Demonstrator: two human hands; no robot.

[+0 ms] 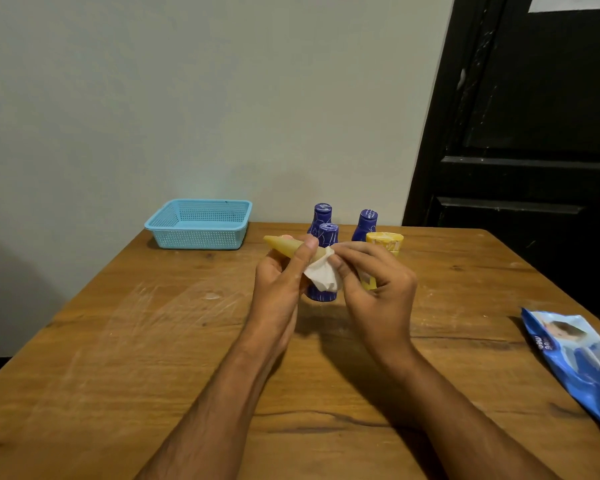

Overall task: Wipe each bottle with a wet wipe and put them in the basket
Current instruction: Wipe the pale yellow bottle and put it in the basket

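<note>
head view: left hand (279, 271) grips yellow bottle (291, 247), right hand (371, 278) pinches wet wipe (321, 271).
a slip could topple the blue bottles (328, 233) behind.

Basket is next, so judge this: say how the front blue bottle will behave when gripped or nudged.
The front blue bottle stands upright, tall and narrowing upward, so a high nudge probably tips it. Its round body would likely roll once down. Smooth plastic, possibly slippery after the wet wipe.
</note>
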